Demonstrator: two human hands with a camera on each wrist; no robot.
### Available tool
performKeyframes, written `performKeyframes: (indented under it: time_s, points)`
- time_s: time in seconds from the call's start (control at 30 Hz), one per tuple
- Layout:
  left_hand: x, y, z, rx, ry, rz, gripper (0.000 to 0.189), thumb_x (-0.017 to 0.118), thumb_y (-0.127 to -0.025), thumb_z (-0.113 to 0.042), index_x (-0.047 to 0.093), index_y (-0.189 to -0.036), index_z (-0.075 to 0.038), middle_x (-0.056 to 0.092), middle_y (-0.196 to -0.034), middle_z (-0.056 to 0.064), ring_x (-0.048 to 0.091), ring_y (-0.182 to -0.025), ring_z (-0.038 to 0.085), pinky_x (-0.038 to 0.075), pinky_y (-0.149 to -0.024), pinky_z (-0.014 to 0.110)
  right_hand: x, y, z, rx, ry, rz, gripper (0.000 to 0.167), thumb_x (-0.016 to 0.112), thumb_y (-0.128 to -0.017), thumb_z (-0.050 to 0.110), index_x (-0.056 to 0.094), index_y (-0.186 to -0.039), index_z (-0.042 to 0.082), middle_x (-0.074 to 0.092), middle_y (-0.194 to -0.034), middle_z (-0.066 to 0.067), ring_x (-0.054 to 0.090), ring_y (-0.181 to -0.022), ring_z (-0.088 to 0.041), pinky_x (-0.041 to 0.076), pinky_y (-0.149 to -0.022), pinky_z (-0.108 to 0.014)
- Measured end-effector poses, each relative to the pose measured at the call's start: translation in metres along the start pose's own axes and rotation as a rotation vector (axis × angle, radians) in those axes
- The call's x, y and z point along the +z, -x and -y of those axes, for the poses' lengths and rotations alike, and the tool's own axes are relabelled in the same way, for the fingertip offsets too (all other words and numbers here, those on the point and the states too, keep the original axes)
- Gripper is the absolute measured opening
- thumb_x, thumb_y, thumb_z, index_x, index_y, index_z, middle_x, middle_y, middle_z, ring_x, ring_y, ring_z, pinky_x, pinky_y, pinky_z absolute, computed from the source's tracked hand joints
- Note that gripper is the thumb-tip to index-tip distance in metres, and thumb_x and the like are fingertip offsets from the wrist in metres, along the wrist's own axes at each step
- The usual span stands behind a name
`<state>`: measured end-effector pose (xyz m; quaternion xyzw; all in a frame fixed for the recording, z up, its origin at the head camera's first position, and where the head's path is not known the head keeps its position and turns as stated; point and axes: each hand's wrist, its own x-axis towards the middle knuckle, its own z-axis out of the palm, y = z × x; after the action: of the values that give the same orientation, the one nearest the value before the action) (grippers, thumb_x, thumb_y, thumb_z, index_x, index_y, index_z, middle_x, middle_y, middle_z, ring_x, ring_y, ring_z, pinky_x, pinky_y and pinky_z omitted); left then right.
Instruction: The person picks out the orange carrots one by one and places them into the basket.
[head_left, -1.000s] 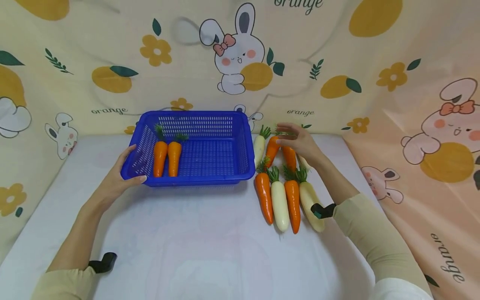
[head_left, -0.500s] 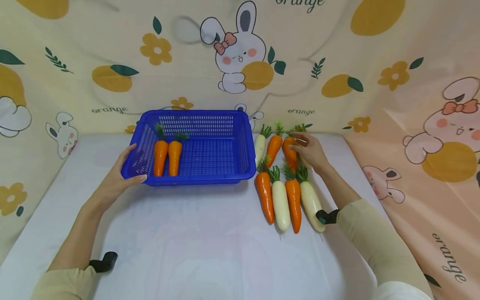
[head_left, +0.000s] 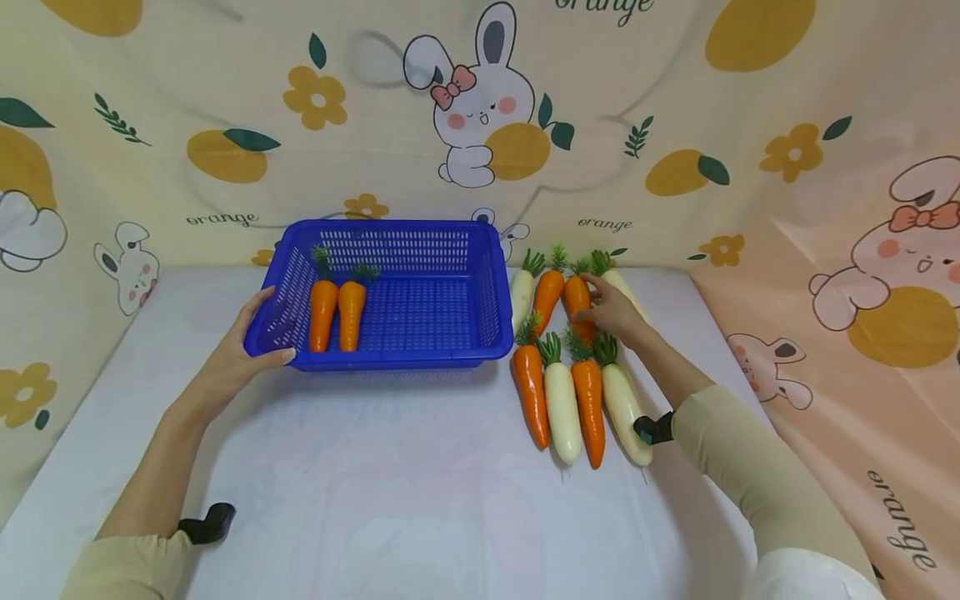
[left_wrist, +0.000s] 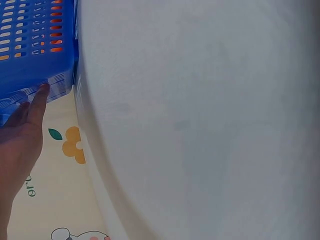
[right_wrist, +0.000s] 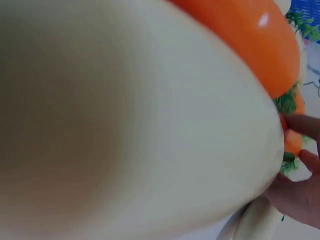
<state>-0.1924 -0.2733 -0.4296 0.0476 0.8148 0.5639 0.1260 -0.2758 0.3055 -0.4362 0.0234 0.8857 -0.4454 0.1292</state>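
Observation:
In the head view, a blue plastic basket [head_left: 420,360] holds two carrots, the left carrot [head_left: 322,312] and right carrot [head_left: 348,317], with green tops. My left hand [head_left: 228,350] grips its left end, thumb on the front rim, fingers along the outer side; the left wrist view shows those fingers [left_wrist: 37,105] against the basket wall. My right hand [head_left: 618,312] holds a carrot [head_left: 577,293] in the back row, fingers near its top and thumb lower down. In the right wrist view, a big pale radish [right_wrist: 200,125] hides much of the held carrot.
Right of the basket, carrots and white radishes lie in two rows, including a front radish [head_left: 561,412], a front carrot [head_left: 590,412], and a back radish [head_left: 522,296]. The white table [head_left: 375,475] meets a patterned cloth [head_left: 300,167] behind.
My right hand has come down from above the back row onto a carrot, its fingers closing around it. The left hand and basket stay in place.

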Motion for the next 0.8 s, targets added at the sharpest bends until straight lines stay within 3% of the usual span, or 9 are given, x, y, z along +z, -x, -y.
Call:
performKeyframes:
  time_s: [0.1,0.23,0.43,0.63,0.8]
  points:
    - [0.000,0.000,0.000,0.002,0.002,-0.002,0.094,0.067,-0.096,-0.024,-0.002,-0.156,-0.049,-0.013,-0.166,0.011,-0.004,-0.148,0.046,0.005,-0.113,0.072,-0.002,-0.003,0.000,0.009,0.020,0.026,0.086,0.070,-0.091,0.006,0.019,-0.159,0.014,0.032,-0.150,-0.031,0.051,-0.123,-0.044,0.053,-0.094,-0.049]
    - [0.002,-0.001,-0.002,0.004,0.000,0.002,0.095,0.067,-0.095,-0.025,-0.002,-0.156,-0.049,-0.014,-0.166,0.010,-0.006,-0.149,0.045,0.004,-0.113,0.072,-0.007,-0.003,0.001,0.013,0.006,0.031,0.085,0.069,-0.090,0.006,0.020,-0.159,0.012,0.030,-0.152,-0.031,0.046,-0.127,-0.044,0.051,-0.096,-0.049]
    - [0.005,-0.002,-0.006,-0.010,-0.015,0.010,0.095,0.068,-0.095,-0.028,-0.002,-0.156,-0.049,-0.013,-0.166,0.012,-0.006,-0.148,0.046,0.005,-0.113,0.072,-0.014,0.002,0.007,0.021,-0.069,-0.015,0.086,0.068,-0.091,0.005,0.017,-0.160,0.016,0.030,-0.152,-0.031,0.053,-0.121,-0.043,0.059,-0.081,-0.042]
    - [0.003,-0.001,-0.010,-0.016,-0.013,0.007,0.095,0.068,-0.095,-0.027,-0.002,-0.157,-0.046,-0.012,-0.166,0.012,-0.005,-0.149,0.045,0.005,-0.114,0.070,-0.016,0.005,0.025,-0.011,-0.146,-0.035,0.086,0.069,-0.091,0.009,0.018,-0.159,0.020,0.033,-0.151,-0.028,0.054,-0.120,-0.042,0.056,-0.091,-0.047]
    - [0.001,0.003,-0.012,-0.038,-0.083,0.008,0.101,0.070,-0.093,-0.032,-0.007,-0.158,-0.040,-0.012,-0.165,0.015,-0.006,-0.148,0.048,0.006,-0.112,0.073,-0.009,0.009,0.041,-0.042,-0.185,-0.022,0.085,0.071,-0.091,0.010,0.020,-0.159,0.020,0.035,-0.150,-0.026,0.056,-0.119,-0.041,0.057,-0.089,-0.045]
